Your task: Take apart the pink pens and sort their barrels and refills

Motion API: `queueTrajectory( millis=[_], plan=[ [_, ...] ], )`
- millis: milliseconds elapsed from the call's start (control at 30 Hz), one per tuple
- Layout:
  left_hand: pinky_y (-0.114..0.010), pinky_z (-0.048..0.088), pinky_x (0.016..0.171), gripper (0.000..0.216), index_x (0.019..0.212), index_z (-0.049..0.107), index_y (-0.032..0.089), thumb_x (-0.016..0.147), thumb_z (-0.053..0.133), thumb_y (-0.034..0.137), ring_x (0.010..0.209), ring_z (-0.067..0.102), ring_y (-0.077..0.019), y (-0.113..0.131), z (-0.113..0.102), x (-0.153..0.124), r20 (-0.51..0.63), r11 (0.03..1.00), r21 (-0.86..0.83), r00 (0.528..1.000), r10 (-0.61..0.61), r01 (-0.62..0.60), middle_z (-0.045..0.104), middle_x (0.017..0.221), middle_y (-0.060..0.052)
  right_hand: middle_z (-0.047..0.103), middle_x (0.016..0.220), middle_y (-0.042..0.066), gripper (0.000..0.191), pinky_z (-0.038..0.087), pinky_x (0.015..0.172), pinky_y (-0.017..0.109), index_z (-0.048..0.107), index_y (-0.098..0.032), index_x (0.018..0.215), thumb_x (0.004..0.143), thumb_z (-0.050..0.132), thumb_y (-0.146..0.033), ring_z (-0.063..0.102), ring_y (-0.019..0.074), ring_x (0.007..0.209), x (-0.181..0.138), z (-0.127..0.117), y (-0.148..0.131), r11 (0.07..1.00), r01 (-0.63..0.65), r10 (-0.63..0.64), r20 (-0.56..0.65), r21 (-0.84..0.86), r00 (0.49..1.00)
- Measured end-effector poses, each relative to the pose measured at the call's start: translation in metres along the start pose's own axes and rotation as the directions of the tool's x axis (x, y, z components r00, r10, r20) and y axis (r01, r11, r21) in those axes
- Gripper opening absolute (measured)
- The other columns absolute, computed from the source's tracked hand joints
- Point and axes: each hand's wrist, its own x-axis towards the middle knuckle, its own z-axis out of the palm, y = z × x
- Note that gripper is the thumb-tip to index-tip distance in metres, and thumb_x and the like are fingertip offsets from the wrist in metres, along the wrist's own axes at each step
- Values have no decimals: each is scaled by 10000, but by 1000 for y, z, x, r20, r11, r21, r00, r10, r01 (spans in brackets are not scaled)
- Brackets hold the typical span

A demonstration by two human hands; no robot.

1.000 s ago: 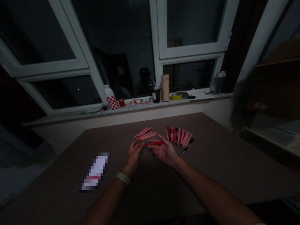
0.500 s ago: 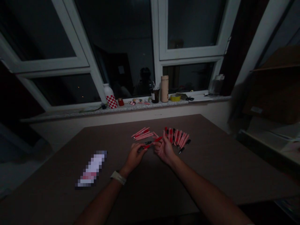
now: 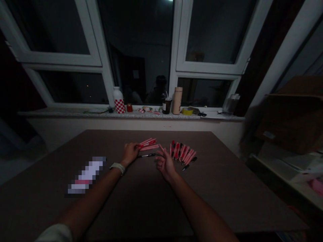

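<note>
"From the head view, what are our hands doing?"

"Our left hand pinches narrowly at the end of a red pen, among a small bunch of pink pens. Our right hand is half spread, with no pen we can make out in its fingers."

"Which step is that?"

"We judge it a pen being set down or picked up; we cannot tell which. The next move seems to call for a light fingertip touch, since the pens lie close together."

"And shapes, textures?"

"Slim, straight barrels, apparently smooth plastic. A glossy black pen lies between our hands; a fan of mixed pens spreads just right of our right hand. All rest on a dull brown table."
</note>
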Motion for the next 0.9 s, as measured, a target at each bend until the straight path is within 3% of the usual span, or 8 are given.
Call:
queueTrajectory(
  millis=[167,500,667,733,800,900],
  plan=[
    [-386,415,917,293,1036,754,193,892,535,322,1012,615,-287,6,7,19,27,993,114,1000,2,-5,731,1035,-118,629,590,-30,454,198,407,196,626,-241,1065,847,564,-634,370,71,351,2,-1,2,998,-10,11,11,-60,1000],
    [-384,404,924,263,993,754,189,863,555,301,989,626,-278,6,4,21,9,994,104,1000,17,-18,733,1015,-113,609,563,-20,394,214,395,181,652,-177,907,867,559,-557,377,61,357,4,-2,5,996,-9,8,-11,-91,1000],
    [-399,400,928,260,1018,721,161,873,543,284,996,594,-275,18,-2,7,-30,987,25,987,160,-159,708,1018,-114,623,565,-15,413,213,389,183,653,-189,889,806,597,-590,381,66,353,6,-2,8,987,36,-36,2,-157,999],
    [-392,411,912,258,1046,702,173,897,519,277,999,575,-265,29,-1,-1,-26,970,-27,970,240,-241,698,1033,-101,603,524,-20,433,202,378,192,646,-186,850,779,604,-611,358,73,338,6,0,10,964,101,-106,-7,-244,994],
    [-390,410,930,233,1060,682,192,902,531,272,1044,557,-257,43,2,-9,2,942,-82,945,327,-326,687,1078,-86,551,463,-35,437,216,383,200,632,-182,780,761,619,-619,355,81,347,4,3,14,901,252,-272,-6,-353,962],
    [-389,399,971,154,990,671,196,867,597,252,1110,534,-258,62,5,-18,77,897,-96,895,439,-431,667,1100,-82,476,433,-59,407,284,428,203,602,-184,708,799,617,-580,408,95,405,-8,6,18,725,498,-521,93,-476,848]
  ],
)
